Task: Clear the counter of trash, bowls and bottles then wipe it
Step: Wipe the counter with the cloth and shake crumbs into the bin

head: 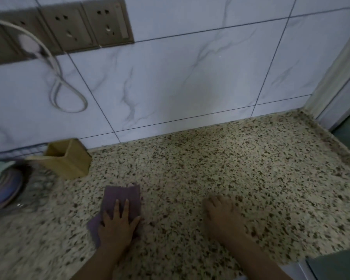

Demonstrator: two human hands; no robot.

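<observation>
A speckled granite counter (240,162) fills the lower half of the view. A purple cloth (119,196) lies flat on it, left of the middle. My left hand (117,223) presses down on the cloth with its fingers spread, covering the cloth's near part. My right hand (224,215) rests palm down on the bare counter to the right, fingers apart, holding nothing.
A wooden box (69,158) stands against the tiled wall (180,77) at the left. Left of it lie stacked plates (2,190), blurred. Wall sockets (69,27) with a looped white cable (57,77) hang above. A window frame (335,77) bounds the counter's right end.
</observation>
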